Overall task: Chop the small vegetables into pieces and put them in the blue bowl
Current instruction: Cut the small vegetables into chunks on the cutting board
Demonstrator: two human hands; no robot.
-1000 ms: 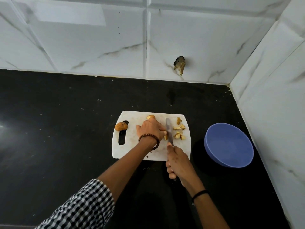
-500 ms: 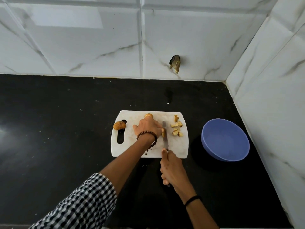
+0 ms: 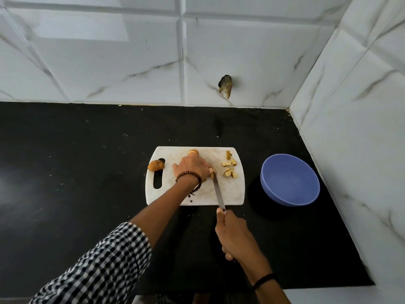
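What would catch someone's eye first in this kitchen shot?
On the black counter, a white cutting board: the left hand holds a vegetable while the right hand slices it with a knife. Chopped pieces lie on the board's right side; the empty blue bowl sits beside it.

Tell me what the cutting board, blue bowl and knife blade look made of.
Cutting board: likely plastic, white, matte, scuffed and stained, with a moulded handle slot. Blue bowl: probably plastic or melamine; even colour, soft dull sheen, though glazed ceramic is possible. Knife blade: metal, likely steel; thin, grey, lightly reflective.
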